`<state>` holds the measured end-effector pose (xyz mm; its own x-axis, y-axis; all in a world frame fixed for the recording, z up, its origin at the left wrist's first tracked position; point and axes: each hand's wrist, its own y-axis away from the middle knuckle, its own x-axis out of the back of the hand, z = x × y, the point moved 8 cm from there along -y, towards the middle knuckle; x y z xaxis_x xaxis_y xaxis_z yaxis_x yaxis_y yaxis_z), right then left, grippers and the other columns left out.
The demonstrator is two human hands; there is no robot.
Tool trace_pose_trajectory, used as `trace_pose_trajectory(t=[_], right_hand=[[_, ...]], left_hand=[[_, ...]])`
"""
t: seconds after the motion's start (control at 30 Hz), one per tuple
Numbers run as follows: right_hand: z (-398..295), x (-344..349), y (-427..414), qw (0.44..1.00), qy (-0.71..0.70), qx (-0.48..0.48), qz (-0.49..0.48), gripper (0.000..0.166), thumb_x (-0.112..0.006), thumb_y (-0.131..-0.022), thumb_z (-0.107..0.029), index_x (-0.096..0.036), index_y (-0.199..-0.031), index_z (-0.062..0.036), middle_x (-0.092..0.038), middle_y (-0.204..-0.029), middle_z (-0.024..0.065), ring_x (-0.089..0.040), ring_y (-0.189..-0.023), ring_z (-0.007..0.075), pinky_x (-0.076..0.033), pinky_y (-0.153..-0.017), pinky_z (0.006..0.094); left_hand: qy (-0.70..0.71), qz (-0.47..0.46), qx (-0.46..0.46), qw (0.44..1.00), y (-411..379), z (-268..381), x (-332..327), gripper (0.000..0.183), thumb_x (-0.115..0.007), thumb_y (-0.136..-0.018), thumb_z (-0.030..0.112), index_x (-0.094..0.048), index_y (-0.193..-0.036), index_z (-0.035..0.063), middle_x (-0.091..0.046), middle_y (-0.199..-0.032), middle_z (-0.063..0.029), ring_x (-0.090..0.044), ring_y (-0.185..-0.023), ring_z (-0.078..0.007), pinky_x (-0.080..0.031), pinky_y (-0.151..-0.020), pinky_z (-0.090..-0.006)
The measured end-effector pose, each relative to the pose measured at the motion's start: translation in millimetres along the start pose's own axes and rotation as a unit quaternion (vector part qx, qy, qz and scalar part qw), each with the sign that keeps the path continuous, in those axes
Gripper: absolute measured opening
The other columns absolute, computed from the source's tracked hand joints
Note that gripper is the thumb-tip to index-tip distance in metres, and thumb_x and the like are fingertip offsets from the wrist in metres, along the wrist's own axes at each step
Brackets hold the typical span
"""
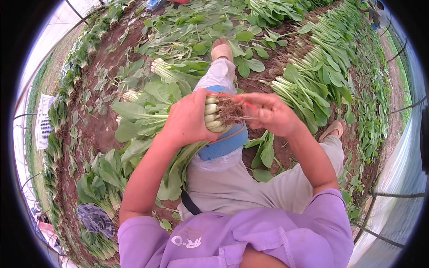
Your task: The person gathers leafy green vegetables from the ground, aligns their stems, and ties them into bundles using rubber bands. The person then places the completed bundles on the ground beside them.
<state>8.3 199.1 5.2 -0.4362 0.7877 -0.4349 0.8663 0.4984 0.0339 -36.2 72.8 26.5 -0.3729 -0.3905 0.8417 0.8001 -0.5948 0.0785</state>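
My left hand [189,117] grips a bunch of leafy greens [211,115] by its pale stems, over a blue pad [219,150] strapped round my leg. The leaves spread to the left and the brown roots [231,109] point right. In my right hand [269,114], beside the roots, a red tie [246,102] is pinched between the fingers; it runs across towards the top of the stems. More bunches lie to the left, such as one with bound pale stems [161,68] beyond my left hand.
Long rows of uprooted greens [321,73] lie at the right, with loose leaves ahead. Bunches line the left edge near a white plastic crate [43,120]. A camouflage-patterned cloth item [96,219] rests on greens at lower left. Another person [378,15] is far off at upper right.
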Motion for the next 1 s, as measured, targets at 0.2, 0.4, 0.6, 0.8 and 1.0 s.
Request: trace_pose_trajectory(t=[0.2,0.4,0.6,0.8,1.0], right_hand=[[3.4,-71.4,25.7,0.786,0.601,0.112,-0.089,0.059,-0.07,-0.058,-0.021,-0.052,-0.114,-0.0202,-0.049,-0.081,0.0,-0.045,-0.08,0.0206,-0.042,-0.054,0.0342],[10.0,-22.5,23.0,0.642,0.763,0.072,-0.022,0.051,-0.064,-0.05,-0.011,-0.06,-0.1,-0.0193,-0.047,-0.111,-0.0014,-0.042,-0.109,0.0153,-0.041,-0.049,0.0349],[9.6,13.2,8.7,0.726,0.687,0.032,0.005,0.037,-0.063,-0.055,-0.012,-0.065,-0.091,-0.0195,-0.033,-0.133,0.0014,-0.032,-0.123,0.0156,-0.048,-0.064,0.0346],[42.8,41.8,-16.3,0.86,0.51,0.016,0.006,0.037,-0.064,-0.058,-0.011,-0.063,-0.095,-0.01,-0.038,-0.13,0.0074,-0.037,-0.119,0.0199,-0.038,-0.091,0.0336],[72.9,15.5,3.3,0.956,0.273,-0.073,-0.084,0.046,-0.054,-0.059,-0.001,-0.059,-0.105,-0.0062,-0.042,-0.125,0.0093,-0.038,-0.117,0.0232,-0.032,-0.096,0.0321]], left_hand=[[-0.007,0.018,-0.007,1.0,-2.7,1.9,-3.5,0.076,-0.077,-0.043,0.027,-0.039,-0.105,0.0057,-0.057,-0.089,-0.014,-0.056,-0.082,-0.032,-0.045,-0.071,-0.0375],[0.025,0.034,-0.002,0.999,0.8,-3.7,-2.4,0.075,-0.078,-0.043,0.027,-0.041,-0.105,0.0027,-0.057,-0.09,-0.0144,-0.057,-0.084,-0.0299,-0.044,-0.073,-0.0365],[0.01,0.045,-0.031,0.998,3.3,-1.3,-3.6,0.074,-0.077,-0.043,0.022,-0.041,-0.105,0.0035,-0.057,-0.086,-0.0112,-0.058,-0.079,-0.0271,-0.045,-0.071,-0.0352],[0.005,0.025,-0.038,0.999,0.3,1.2,-3.5,0.071,-0.077,-0.043,0.024,-0.044,-0.102,0.0023,-0.055,-0.088,-0.0134,-0.054,-0.085,-0.0296,-0.044,-0.073,-0.0366],[0.059,0.022,-0.059,0.996,1.3,-8.2,-4.2,0.071,-0.077,-0.042,0.022,-0.044,-0.103,0.0038,-0.056,-0.088,-0.0119,-0.056,-0.082,-0.029,-0.045,-0.071,-0.0361]])
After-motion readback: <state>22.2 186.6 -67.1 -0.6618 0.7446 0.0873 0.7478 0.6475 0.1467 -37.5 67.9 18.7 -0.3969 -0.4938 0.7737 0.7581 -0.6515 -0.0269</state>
